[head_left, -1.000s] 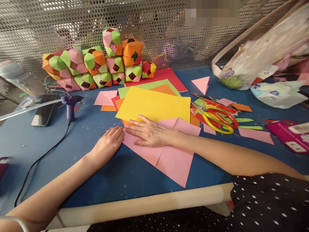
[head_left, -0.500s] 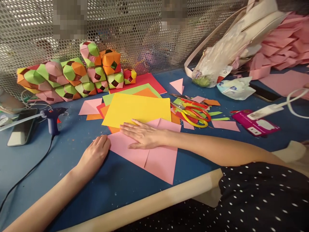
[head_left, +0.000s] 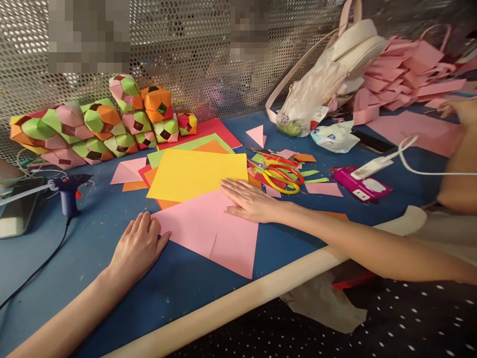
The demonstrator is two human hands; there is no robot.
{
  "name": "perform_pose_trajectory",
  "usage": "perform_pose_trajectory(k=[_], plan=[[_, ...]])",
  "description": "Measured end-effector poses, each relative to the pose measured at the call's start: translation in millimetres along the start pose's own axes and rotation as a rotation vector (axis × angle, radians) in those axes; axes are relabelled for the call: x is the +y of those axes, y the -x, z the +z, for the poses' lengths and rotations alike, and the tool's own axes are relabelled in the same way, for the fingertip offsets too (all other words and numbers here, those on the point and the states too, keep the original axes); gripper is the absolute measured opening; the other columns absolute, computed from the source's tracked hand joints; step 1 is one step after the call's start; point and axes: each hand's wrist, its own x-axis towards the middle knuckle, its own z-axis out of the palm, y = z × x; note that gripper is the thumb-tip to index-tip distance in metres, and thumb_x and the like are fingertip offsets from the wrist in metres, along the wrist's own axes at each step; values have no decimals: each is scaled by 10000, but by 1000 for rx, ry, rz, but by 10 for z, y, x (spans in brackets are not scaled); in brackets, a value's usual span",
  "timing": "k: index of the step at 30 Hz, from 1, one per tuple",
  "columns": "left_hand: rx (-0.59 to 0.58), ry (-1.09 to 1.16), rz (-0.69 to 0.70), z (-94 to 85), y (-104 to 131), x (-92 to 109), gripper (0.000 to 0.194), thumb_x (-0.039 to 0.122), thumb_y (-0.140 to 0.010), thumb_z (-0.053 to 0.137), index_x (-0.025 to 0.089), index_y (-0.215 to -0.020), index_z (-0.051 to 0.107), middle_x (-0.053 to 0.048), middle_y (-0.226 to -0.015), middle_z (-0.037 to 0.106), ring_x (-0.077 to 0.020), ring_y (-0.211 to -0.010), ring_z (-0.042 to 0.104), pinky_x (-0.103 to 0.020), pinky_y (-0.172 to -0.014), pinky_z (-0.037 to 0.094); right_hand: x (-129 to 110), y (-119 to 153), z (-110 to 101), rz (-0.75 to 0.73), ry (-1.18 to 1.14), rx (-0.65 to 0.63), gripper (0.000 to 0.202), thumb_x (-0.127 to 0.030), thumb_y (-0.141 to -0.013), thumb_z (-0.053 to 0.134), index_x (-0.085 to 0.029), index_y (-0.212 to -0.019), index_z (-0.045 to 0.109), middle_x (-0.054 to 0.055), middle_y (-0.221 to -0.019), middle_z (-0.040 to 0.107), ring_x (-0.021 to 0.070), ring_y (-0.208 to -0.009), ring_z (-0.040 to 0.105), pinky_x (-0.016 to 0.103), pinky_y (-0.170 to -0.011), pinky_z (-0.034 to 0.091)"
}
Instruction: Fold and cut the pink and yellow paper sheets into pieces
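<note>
A sheet of pink paper (head_left: 194,223) with a short crease line lies at an angle near the front of the blue table. My left hand (head_left: 139,243) rests at its left corner, fingertips on the table by the edge and the thumb spread over the paper. Flat on the upper right part of the same sheet lies my right hand (head_left: 249,200), its fingers stretched toward the left. The pink sheet overlaps a stack topped by yellow paper (head_left: 201,171). Green paper (head_left: 186,149) and orange paper stick out from under the yellow.
Folded paper balls (head_left: 100,119) are stacked at the back left before a perforated metal panel. A glue gun (head_left: 70,191) stands at left. Scissors (head_left: 285,179) lie among scraps right of the stack. A purple packet (head_left: 361,184) and another person's hand (head_left: 462,109) are at right.
My right hand has slid rightward across the pink sheet, uncovering its middle. My left thumb has spread away from its fingers. The view has turned to the right.
</note>
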Motion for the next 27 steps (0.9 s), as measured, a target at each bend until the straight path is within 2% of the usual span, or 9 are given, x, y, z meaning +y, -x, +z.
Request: perform_pose_trajectory(k=[4, 8, 10, 14, 18, 20, 22, 24, 27], plan=[[45, -11, 40, -41, -133, 147, 396, 385, -927, 462, 72, -1117, 612, -277, -1305, 547, -437, -1242, 503, -631, -1011, 392, -192, -126, -106, 31, 10, -14, 816, -663, -924, 287, -66, -1480, 314, 192, -1540, 260, 303, -1447, 197, 522, -1181, 166], [122, 104, 172, 97, -342, 402, 566, 429, -967, 384, 46, -1381, 424, -243, -1478, 382, -358, -1390, 340, -535, -1099, 352, -485, -309, -88, -6, 32, 139, 665, -476, -986, 281, -40, -1488, 281, 170, -1567, 192, 284, -1463, 143, 501, -1193, 128], [121, 133, 224, 218, -408, 483, 669, 515, -961, 363, 56, -1448, 333, -220, -1486, 380, -333, -1397, 335, -500, -1101, 364, -561, -372, -6, -66, 26, 163, 609, -397, -992, 284, -39, -1485, 285, 165, -1570, 194, 263, -1464, 149, 475, -1197, 127], [137, 121, 297, 373, -414, 508, 729, 548, -954, 362, 81, -1502, 244, -203, -1495, 367, -322, -1377, 377, -491, -1103, 354, -528, -401, 155, -96, -36, 79, 638, -440, -992, 267, -38, -1487, 274, 149, -1573, 203, 232, -1472, 116, 448, -1205, 111], [263, 85, 338, 331, -298, 520, 772, 510, -949, 404, 49, -1520, 164, -218, -1460, 418, -343, -1356, 406, -481, -1079, 368, -428, -374, 167, -101, -96, 62, 749, -564, -961, 298, -53, -1505, 228, 140, -1585, 156, 237, -1477, 75, 456, -1206, 106], [275, 68, 370, 287, -227, 553, 797, 541, -924, 436, 57, -1514, 207, -204, -1459, 427, -328, -1371, 387, -465, -1110, 331, -380, -357, 115, -99, -113, 42, 834, -651, -923, 325, -60, -1505, 235, 151, -1583, 162, 256, -1475, 85, 459, -1200, 132], [287, 50, 458, 256, -174, 589, 758, 600, -881, 467, 146, -1477, 351, -162, -1456, 450, -339, -1398, 335, -511, -1154, 238, -335, -329, 26, -70, -96, 35, 821, -658, -916, 347, -76, -1492, 281, 162, -1573, 202, 265, -1470, 129, 453, -1187, 170], [300, 51, 532, 235, -151, 620, 759, 689, -840, 443, 179, -1400, 484, -130, -1443, 477, -349, -1431, 254, -547, -1187, 107, -298, -287, -97, -12, -53, 45, 716, -583, -933, 404, -100, -1459, 355, 163, -1549, 285, 275, -1443, 231, 446, -1154, 238], [287, 56, 561, 201, -146, 660, 822, 772, -807, 382, 163, -1329, 564, -122, -1425, 499, -351, -1453, 178, -556, -1191, -11, -247, -206, -306, 93, 31, 54, 536, -435, -907, 540, -127, -1344, 496, 168, -1380, 523, 301, -1272, 470, 454, -1027, 376]])
